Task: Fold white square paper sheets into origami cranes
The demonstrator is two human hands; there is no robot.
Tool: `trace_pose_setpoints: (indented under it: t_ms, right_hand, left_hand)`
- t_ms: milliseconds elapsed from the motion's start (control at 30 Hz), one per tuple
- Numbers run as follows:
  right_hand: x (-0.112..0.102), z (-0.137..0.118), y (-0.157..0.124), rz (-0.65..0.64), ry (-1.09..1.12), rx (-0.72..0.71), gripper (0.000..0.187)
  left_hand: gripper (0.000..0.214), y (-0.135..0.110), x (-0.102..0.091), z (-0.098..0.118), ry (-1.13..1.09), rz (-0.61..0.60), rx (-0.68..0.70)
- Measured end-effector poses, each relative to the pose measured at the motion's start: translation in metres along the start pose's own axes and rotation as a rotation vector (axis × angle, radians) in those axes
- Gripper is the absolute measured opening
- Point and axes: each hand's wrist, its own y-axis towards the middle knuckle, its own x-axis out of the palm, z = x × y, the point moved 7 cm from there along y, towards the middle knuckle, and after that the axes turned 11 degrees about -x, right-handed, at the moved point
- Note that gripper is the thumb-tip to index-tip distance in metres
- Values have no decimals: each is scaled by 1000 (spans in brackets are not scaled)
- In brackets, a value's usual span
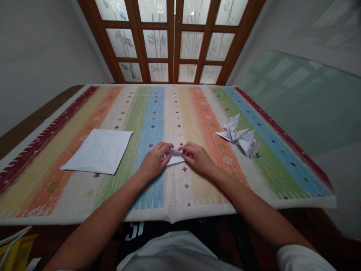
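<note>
At twelve o'clock on the striped tablecloth [176, 194], the left hand [153, 162] and right hand [197, 158] pinch a folded white paper [174, 160] between their fingers; uneven pressure could skew the crease, or a slip could let the fold spring open.

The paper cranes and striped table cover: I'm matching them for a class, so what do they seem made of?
The paper cranes look like thin, matte white paper, with crisp creases and sharp points. The striped table cover looks like a woven fabric, perhaps cotton, given its ribbed texture and soft front edge; the exact fibre cannot be told.
</note>
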Motion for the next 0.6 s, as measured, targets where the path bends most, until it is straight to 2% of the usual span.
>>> trace_pose_setpoints:
  t_ms: [200, 433, 600]
  right_hand:
    - [3, -2, 0, -38, -62, -24, 22]
    - [5, -6, -2, -128, -121, -79, 18]
    - [6, -9, -4, -163, -149, -84, 21]
  left_hand:
    - [6, 1, 11, -3, 155, -85, -11]
    - [19, -1, 16, -1, 313, -130, 41]
    - [23, -4, 16, -4, 256, -147, 35]
